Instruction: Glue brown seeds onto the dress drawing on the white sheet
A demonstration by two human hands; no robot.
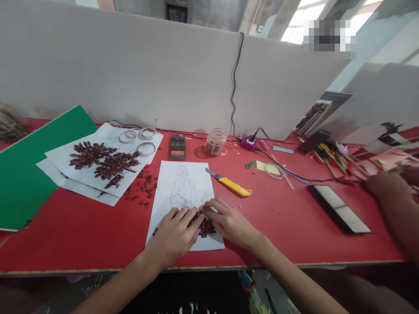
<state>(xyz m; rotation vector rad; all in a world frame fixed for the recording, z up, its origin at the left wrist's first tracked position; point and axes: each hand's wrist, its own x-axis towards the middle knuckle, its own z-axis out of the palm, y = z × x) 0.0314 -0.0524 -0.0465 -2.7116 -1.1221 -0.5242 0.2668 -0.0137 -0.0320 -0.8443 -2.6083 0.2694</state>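
A white sheet with a pencil line drawing (185,185) lies on the red table (81,235) in front of me. Dark red-brown seeds (205,226) cover the drawing's lower part. My left hand (176,231) rests flat on the sheet, fingers stretched over the seeds. My right hand (227,220) lies beside it, fingertips pressed together at the seeds near the drawing's lower right; whether it holds a seed is hidden.
A seed-covered tree picture (101,161) on white sheets lies left, with loose seeds (142,187), tape rings (145,148) and a green board (22,174). A yellow utility knife (231,183), a jar (215,141), cables and a black tablet (338,207) sit right. Another person's arm (393,196) is far right.
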